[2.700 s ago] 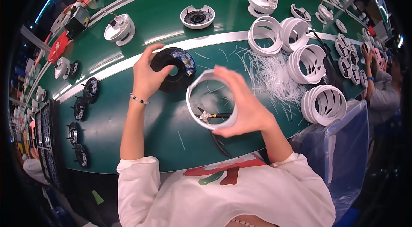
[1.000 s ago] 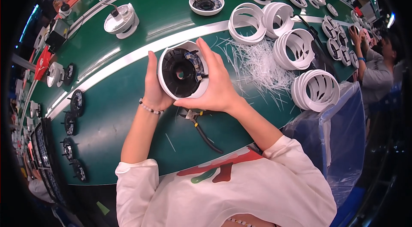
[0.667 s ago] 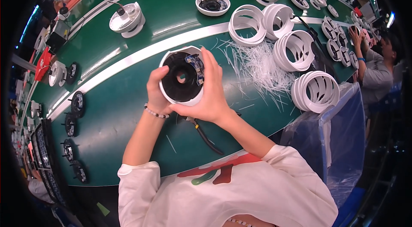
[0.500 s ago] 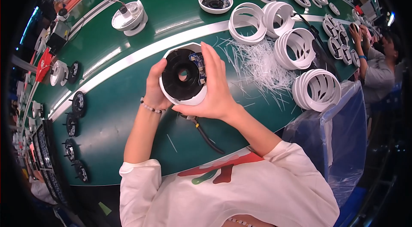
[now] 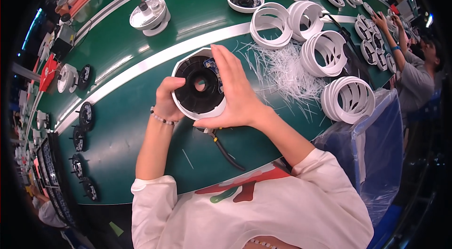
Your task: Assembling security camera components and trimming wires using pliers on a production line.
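Note:
Both my hands hold a round white housing (image 5: pixel 214 111) above the green table. A black disc (image 5: pixel 188 93) with a hole in its middle sits inside it, and a small blue circuit board (image 5: pixel 210 64) shows along its right side. My left hand (image 5: pixel 167 98) grips the left rim, its thumb resting on the black disc. My right hand (image 5: pixel 238 91) wraps the right side, with the fingers over the circuit board's edge and the thumb under the near rim. Just below lie pliers (image 5: pixel 223 150) with a dark handle, their head partly hidden by the housing.
White rings (image 5: pixel 348 100) stand at the right around a heap of white plastic strips (image 5: pixel 294 72). Several black discs (image 5: pixel 86 116) line the left edge. Beyond a metal rail (image 5: pixel 141 68), white housings (image 5: pixel 150 16) stand on the green belt. A blue plastic-lined bin (image 5: pixel 376 150) is at right.
The housing has turned slightly in my hands, and my left thumb has moved inward onto the black disc. Parts on the far belt have shifted right. A co-worker at right has reached farther out.

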`<move>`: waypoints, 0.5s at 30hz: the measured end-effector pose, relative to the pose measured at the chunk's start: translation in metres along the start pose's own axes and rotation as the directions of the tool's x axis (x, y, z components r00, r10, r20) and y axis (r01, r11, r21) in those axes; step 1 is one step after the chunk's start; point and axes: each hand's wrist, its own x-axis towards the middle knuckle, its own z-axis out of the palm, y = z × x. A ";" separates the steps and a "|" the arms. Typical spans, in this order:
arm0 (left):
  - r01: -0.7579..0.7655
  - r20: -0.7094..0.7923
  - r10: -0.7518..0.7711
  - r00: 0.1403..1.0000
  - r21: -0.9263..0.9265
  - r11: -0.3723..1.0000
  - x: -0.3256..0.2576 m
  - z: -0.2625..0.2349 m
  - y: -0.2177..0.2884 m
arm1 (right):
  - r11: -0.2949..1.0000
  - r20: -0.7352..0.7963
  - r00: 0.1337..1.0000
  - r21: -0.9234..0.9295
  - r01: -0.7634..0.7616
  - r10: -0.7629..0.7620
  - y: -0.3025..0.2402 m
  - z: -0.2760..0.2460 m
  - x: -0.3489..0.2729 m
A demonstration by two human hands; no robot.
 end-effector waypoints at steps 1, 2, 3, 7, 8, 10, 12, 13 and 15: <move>-0.003 -0.001 0.003 1.000 -0.003 1.000 0.000 0.000 0.002 | 0.999 0.023 1.000 0.034 0.020 -0.020 0.000 -0.003 0.002; 0.014 0.001 -0.014 1.000 0.022 1.000 -0.001 0.000 0.004 | 0.997 0.047 0.998 0.069 0.038 -0.041 0.000 -0.005 0.004; 0.031 0.002 -0.031 1.000 0.046 0.998 -0.001 0.000 0.004 | 0.997 0.052 0.998 0.071 0.039 -0.042 0.001 -0.005 0.003; -0.076 -0.083 0.067 0.994 -0.107 0.991 0.002 0.005 -0.003 | 0.998 -0.042 0.997 -0.001 0.067 -0.067 0.000 0.006 0.002; -0.093 -0.147 0.069 0.987 -0.165 0.982 0.003 0.009 -0.004 | 0.996 -0.112 0.993 -0.080 0.029 -0.038 0.000 0.012 0.000; -0.144 -0.256 0.093 0.962 -0.189 0.971 0.002 0.009 -0.010 | 0.995 -0.152 0.988 -0.096 0.001 -0.015 0.006 0.022 -0.005; -0.172 -0.291 0.113 0.950 -0.187 0.967 0.001 -0.001 -0.014 | 0.997 -0.148 0.988 -0.063 0.041 -0.050 0.013 0.028 -0.005; -0.183 -0.323 0.115 0.939 -0.188 0.965 0.002 -0.001 -0.012 | 0.999 -0.121 0.992 -0.010 0.032 -0.033 0.015 0.028 -0.003; -0.183 -0.334 0.110 0.936 -0.195 0.964 0.003 -0.001 -0.007 | 0.992 -0.082 0.989 -0.042 0.119 -0.122 0.022 0.024 0.001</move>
